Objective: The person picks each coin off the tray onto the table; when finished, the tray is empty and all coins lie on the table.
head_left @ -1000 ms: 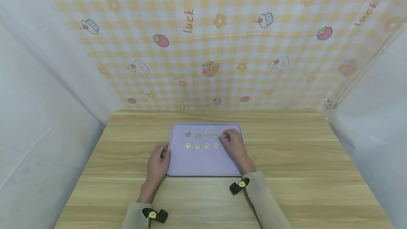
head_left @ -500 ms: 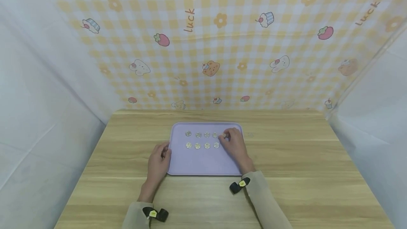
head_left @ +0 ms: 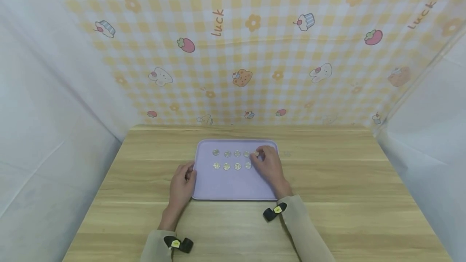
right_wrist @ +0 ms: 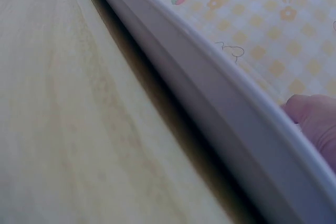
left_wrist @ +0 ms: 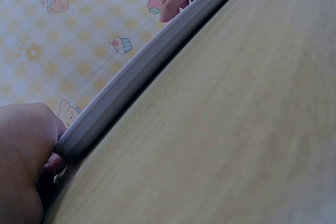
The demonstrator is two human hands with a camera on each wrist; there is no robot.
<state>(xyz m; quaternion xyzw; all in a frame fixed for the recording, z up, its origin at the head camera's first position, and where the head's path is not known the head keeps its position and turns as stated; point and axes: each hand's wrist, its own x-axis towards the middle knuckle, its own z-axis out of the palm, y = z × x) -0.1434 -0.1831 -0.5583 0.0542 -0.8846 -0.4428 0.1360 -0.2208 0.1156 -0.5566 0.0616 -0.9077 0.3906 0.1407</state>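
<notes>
A lilac tray (head_left: pixel 233 189) lies on the wooden table with several coins on it in two rows, a back row with one coin (head_left: pixel 227 154) and a front row with another coin (head_left: pixel 238 166). My left hand (head_left: pixel 182 185) grips the tray's left edge; in the left wrist view, my left hand (left_wrist: pixel 23 150) has its fingers at the rim. Over the back row's right end, my right hand (head_left: pixel 268 167) pinches a coin (head_left: pixel 256 154) between thumb and index finger. The right wrist view shows only part of my right hand (right_wrist: pixel 317 124) beyond the rim, with the coin hidden.
A faint, pale round thing (head_left: pixel 287 154) lies on the wooden table (head_left: pixel 335 181) right of the tray. Behind the table hangs a yellow checked cloth (head_left: pixel 204 68). White sheets (head_left: pixel 43 132) hang at both sides.
The coin in my right hand is slightly more visible at the fingertips. Both hands and the tray otherwise stay in place; the head view has shifted very slightly.
</notes>
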